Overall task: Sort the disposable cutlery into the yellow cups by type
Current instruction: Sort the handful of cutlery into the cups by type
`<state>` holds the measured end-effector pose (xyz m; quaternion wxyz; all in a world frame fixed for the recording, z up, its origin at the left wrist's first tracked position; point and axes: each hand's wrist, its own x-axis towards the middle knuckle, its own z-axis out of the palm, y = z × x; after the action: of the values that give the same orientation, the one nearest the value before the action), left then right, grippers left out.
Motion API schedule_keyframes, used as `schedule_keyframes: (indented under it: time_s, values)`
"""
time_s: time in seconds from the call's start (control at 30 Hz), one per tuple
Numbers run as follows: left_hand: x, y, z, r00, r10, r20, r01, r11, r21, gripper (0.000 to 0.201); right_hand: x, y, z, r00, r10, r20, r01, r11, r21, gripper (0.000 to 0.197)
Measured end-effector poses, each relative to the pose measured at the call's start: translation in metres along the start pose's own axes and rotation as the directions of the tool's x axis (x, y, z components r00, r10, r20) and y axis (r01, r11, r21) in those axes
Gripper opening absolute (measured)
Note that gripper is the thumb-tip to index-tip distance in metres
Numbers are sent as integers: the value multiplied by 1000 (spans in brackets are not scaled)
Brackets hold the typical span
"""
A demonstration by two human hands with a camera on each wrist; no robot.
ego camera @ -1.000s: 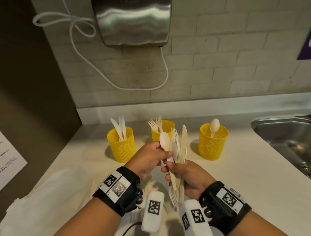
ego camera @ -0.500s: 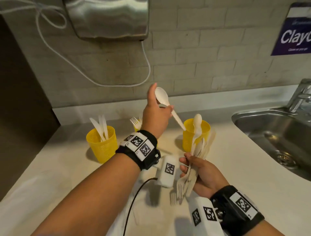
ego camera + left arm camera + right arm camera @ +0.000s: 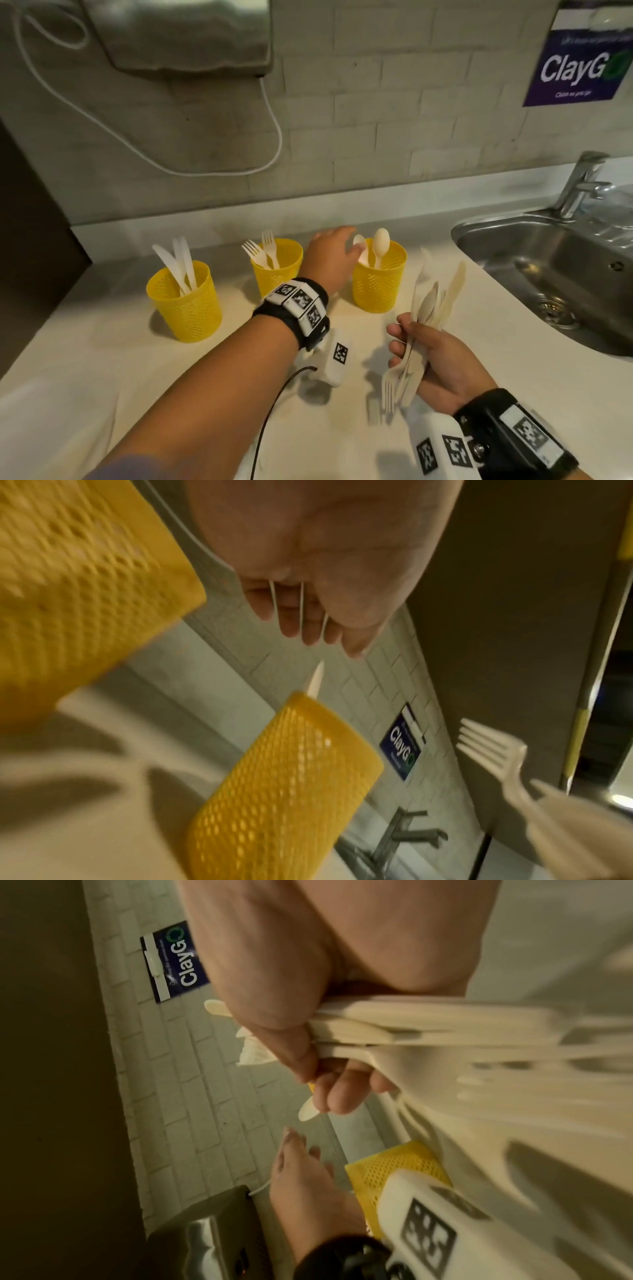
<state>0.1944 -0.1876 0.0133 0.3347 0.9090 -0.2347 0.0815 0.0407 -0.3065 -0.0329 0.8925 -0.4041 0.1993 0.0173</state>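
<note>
Left hand (image 3: 330, 255) is stretched over the right-hand spoon cup (image 3: 378, 286), fingers loose, nothing gripped; two spoons (image 3: 371, 248) are held in that cup. Mixed cutlery bundle (image 3: 423, 320) is clenched in right hand (image 3: 436, 363) at 5 o'clock. Forks stand in middle cup (image 3: 279, 269), knives in left cup (image 3: 186, 303).

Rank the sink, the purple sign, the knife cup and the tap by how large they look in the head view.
1. sink, partly cut off by the frame edge
2. purple sign
3. knife cup
4. tap

The sign and the cup look close in area, and the cup sits nearer the camera, so their order is unsure.
</note>
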Motion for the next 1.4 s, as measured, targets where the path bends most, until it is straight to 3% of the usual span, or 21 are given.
schedule_keyframes:
  time_s: [0.1, 0.2, 0.3, 0.67, 0.73, 0.8, 0.83, 0.9, 0.97, 1.03, 1.13, 1.23, 1.3, 1.4]
  values:
    - [-14, -25, -30, 990, -77, -114, 86, 994, 71, 32, 3, 4, 8, 999, 23, 38, -23, 1000, -1, 7]
    - [-26, -57, -53, 981, -192, 0, 185, 946, 266, 33, 9, 11, 22, 994, 57, 94, -57, 998, -7, 6]
    - [-35, -78, -61, 966, -228, 119, 176, 923, 341, 24, 12, 20, 36, 982, 105, 155, -102, 994, -25, 5]
    - [-67, -74, -78, 956, -229, 181, 179, 949, 258, 26, 14, 41, 67, 951, 183, 250, -151, 979, -140, 7]
    - [-75, -63, -84, 974, -220, 59, 205, 960, 193, 36, 14, 43, 70, 947, 193, 257, -156, 975, -157, 7]
    - [-81, -50, -89, 975, -214, -63, 215, 976, 11, 43, 14, 45, 74, 940, 213, 268, -165, 967, -193, 7]
    - [-83, -44, -90, 970, -240, -41, 231, 960, -155, 48, 14, 47, 76, 934, 225, 276, -168, 962, -217, 7]
    - [-87, -36, -88, 958, -254, 133, 286, 835, -469, 60, 13, 50, 80, 923, 248, 294, -172, 950, -262, 8]
    - [-90, -33, -86, 950, -218, 224, 310, 745, -591, 58, 13, 53, 83, 913, 262, 313, -171, 941, -292, 10]
    - [-88, -33, -91, 959, -233, 161, 282, 724, -630, 51, 13, 54, 85, 908, 268, 323, -168, 937, -305, 11]
    - [-77, -38, -118, 945, -294, -141, 106, 686, -720, 42, 16, 52, 82, 914, 264, 309, -168, 938, -303, 12]
    - [-60, -50, -146, 818, -278, -504, -69, 822, -565, 40, 21, 49, 77, 926, 259, 274, -192, 949, -249, 11]
    - [-48, -58, -146, 799, -232, -555, -16, 914, -405, 41, 23, 48, 75, 935, 250, 250, -200, 957, -208, 9]
    - [-41, -71, -117, 878, -241, -414, 150, 959, -240, 45, 23, 46, 73, 943, 242, 229, -212, 966, -150, 7]
